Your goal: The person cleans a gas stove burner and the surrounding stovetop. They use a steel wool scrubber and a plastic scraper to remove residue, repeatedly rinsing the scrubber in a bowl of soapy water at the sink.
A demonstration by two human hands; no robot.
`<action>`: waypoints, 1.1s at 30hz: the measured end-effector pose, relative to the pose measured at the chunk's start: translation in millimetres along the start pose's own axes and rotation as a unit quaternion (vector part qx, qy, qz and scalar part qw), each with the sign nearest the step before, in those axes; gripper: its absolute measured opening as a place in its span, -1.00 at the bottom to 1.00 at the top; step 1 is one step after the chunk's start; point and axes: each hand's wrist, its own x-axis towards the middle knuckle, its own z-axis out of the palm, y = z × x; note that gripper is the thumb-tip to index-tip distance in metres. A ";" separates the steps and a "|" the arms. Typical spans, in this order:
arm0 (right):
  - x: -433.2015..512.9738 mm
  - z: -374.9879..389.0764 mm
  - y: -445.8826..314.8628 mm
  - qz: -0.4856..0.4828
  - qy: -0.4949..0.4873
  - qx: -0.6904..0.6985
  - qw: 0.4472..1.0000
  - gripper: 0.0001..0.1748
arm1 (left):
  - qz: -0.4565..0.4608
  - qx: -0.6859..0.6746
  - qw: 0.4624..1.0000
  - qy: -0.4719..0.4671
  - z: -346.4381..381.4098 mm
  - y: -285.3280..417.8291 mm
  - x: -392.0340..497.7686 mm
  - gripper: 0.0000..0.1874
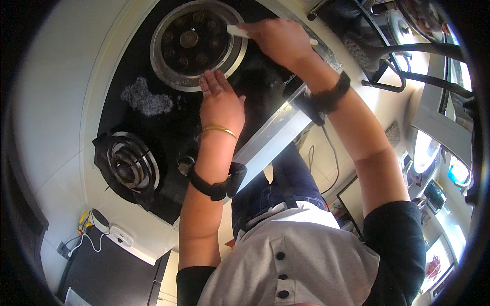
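Note:
Before me is a black glass gas hob (264,82) with two burners. My left hand (222,109) lies palm down, its fingertips touching the metal ring (164,72) around the burner without a pan support. A slim white hand tool (238,31) is gripped in my right hand (283,42), its flat tip over the same ring's far right side. Whether that tip is a blade or bristles is unclear. A whitish smeared residue (147,98) spreads over the glass left of my left hand. The other burner (128,164) carries a black pan support.
A control knob (186,165) stands beside my left forearm. At right is a black metal rack (383,82) near a lidded pot (400,28). A thin cable (333,153) hangs below my right wrist. A dark cabinet or appliance top (111,260) lies at lower left.

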 end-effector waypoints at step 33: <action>1.6 34.1 15.4 0.073 0.005 0.344 0.936 -0.72 | 0.031 -0.136 0.977 0.162 -31.8 -81.6 84.8 -0.23</action>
